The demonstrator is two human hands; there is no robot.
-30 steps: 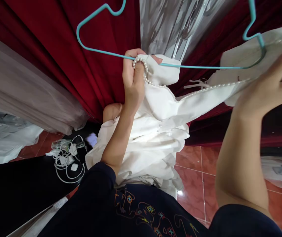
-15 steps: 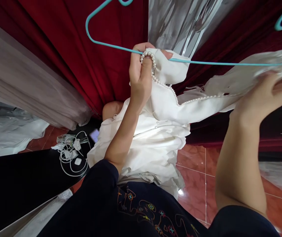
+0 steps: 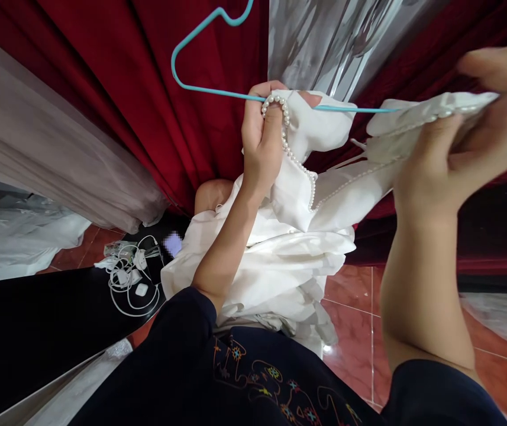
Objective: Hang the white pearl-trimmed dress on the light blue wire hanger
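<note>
A white garment [image 3: 288,248] edged with small pearls hangs from a teal wire hanger [image 3: 209,89] held up in front of me. My left hand [image 3: 264,139] is closed round the pearl-trimmed left shoulder of the garment and the hanger's bottom wire. My right hand [image 3: 470,136] pinches the garment's right shoulder near the hanger's far end, which is hidden by the cloth. The rest of the garment drapes down in folds over my lap.
Dark red curtains [image 3: 138,100] and a silvery drape [image 3: 319,41] hang behind. A tangle of white cables and chargers [image 3: 131,278] lies on a black surface at left. White fabric [image 3: 18,236] is heaped at far left. Red tiled floor [image 3: 355,331] shows at right.
Both hands and the hanger have shifted; the right hand has come in to the left and regripped the garment's right shoulder, covering the hanger's right end. The left hand keeps its hold.
</note>
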